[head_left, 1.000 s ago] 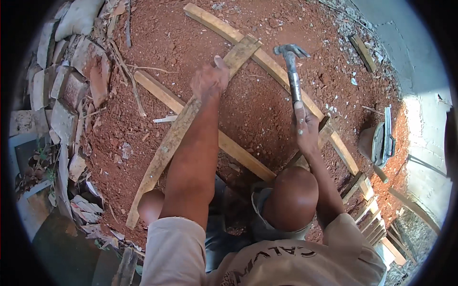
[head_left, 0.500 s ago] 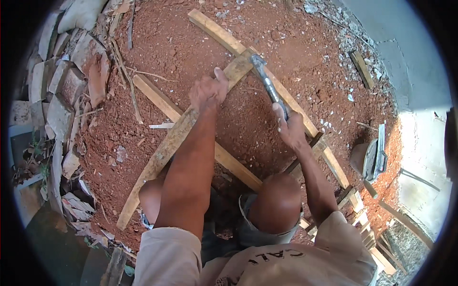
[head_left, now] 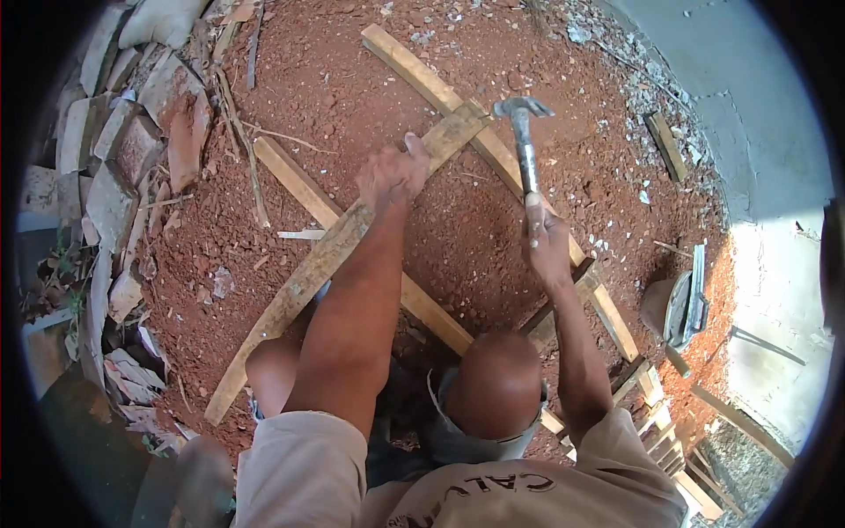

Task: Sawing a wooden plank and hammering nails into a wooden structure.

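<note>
My right hand (head_left: 547, 239) is closed around the grip of a claw hammer (head_left: 526, 163). The hammer's metal head is up and to the right of the upper end of a rough wooden plank (head_left: 299, 283), apart from the wood. My left hand (head_left: 393, 176) wraps round that plank below its upper end. The plank slants across two wooden rails: a long right-hand rail (head_left: 414, 72) under its upper end, and a left-hand rail (head_left: 295, 180) crossing beneath its middle. Any nail at the upper joint is too small to make out.
Short crosspieces (head_left: 630, 380) join the rails nearer my body on the right. Broken bricks and slabs (head_left: 113, 207) pile up at the left. A bucket (head_left: 658, 304) stands by the pale wall (head_left: 779, 255) at the right. Red soil (head_left: 290, 53) with debris lies underneath; a loose wood block (head_left: 665, 146) rests on it.
The hammer has moved up and right, away from the plank's upper end, its head now standing clear of it. My left hand keeps its hold on the plank. The view has shifted slightly.
</note>
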`<act>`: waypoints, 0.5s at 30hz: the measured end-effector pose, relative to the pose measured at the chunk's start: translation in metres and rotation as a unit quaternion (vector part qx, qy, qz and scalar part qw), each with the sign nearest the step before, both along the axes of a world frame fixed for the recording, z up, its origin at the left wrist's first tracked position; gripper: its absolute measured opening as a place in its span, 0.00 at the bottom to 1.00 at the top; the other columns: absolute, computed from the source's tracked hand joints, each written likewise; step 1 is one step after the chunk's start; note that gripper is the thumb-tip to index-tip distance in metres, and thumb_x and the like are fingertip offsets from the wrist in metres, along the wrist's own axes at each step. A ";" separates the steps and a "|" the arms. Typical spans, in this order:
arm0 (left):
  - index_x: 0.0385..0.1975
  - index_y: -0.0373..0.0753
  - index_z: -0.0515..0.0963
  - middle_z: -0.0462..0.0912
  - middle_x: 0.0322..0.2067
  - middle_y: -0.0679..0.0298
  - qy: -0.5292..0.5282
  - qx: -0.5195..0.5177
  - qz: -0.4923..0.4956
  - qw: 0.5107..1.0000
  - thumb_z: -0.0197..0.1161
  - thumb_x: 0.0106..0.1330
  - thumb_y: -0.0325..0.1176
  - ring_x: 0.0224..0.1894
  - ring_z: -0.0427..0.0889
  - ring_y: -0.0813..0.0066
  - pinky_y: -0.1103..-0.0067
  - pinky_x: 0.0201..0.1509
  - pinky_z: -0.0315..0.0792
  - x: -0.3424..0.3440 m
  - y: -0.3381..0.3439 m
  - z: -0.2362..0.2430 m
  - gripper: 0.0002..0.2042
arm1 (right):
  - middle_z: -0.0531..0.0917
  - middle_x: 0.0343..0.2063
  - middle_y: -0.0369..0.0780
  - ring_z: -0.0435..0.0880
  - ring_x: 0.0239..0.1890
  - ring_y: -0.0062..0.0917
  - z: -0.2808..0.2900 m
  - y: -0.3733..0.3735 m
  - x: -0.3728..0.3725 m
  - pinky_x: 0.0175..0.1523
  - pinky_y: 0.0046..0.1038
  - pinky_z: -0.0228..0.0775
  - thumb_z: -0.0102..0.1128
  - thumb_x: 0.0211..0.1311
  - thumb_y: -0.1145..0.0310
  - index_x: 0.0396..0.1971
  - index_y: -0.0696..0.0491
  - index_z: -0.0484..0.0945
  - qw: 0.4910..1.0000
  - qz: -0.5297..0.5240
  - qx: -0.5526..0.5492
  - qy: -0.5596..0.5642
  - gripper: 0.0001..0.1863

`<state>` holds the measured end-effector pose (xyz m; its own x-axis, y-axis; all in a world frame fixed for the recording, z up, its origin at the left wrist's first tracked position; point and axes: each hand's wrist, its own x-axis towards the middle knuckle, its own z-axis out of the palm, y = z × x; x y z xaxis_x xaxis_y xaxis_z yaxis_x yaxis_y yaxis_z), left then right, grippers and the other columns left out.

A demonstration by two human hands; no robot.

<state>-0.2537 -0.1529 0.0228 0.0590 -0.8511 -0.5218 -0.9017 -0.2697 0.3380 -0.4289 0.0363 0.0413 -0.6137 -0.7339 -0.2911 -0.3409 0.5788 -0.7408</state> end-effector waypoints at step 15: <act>0.56 0.32 0.84 0.86 0.54 0.44 -0.022 -0.096 0.011 0.995 0.39 0.74 0.59 0.60 0.85 0.50 0.61 0.68 0.73 0.001 0.015 -0.012 0.36 | 0.77 0.20 0.40 0.77 0.26 0.26 -0.030 0.020 -0.014 0.34 0.37 0.70 0.45 0.77 0.32 0.26 0.60 0.79 0.998 0.025 0.038 0.049 0.41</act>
